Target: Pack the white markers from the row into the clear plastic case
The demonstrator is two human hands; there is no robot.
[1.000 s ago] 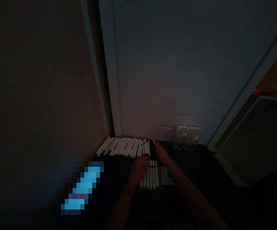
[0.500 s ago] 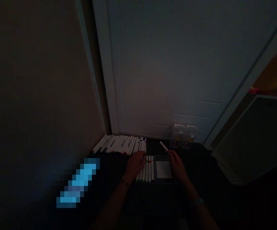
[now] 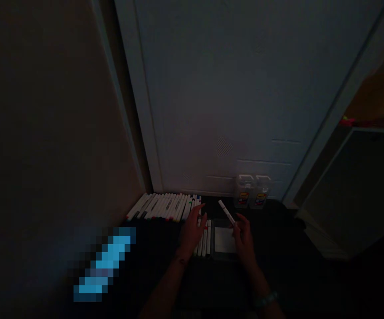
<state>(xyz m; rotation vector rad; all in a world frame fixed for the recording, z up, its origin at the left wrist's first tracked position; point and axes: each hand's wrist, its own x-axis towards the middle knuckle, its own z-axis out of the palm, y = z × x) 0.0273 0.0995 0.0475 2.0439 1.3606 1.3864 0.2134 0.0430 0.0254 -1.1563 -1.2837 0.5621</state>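
Note:
A white marker (image 3: 226, 212) is held slanting up to the left in my right hand (image 3: 244, 237), above the right half of a clear plastic case (image 3: 212, 257). A pale square sheet (image 3: 224, 240) lies in that half. Several white markers (image 3: 205, 241) stand side by side in the case's left half, partly covered by my left hand (image 3: 194, 228). The left hand's fingers are apart, reaching forward and right over those markers, with nothing seen in them. Behind it, a long row of white markers (image 3: 165, 206) with coloured ends lies along the back of the dark table.
Two clear jugs (image 3: 245, 190) with yellow and red labels stand at the back right against a white panel (image 3: 205, 110). A brown wall (image 3: 62, 133) closes the left side. At left, a bright blue pixelated patch (image 3: 105, 263) covers something. The scene is very dark.
My left hand has lifted and shifted right, its fingers opening out over the case markers. My right hand keeps the white marker, now a little lower and more upright. The camera view has tilted slightly.

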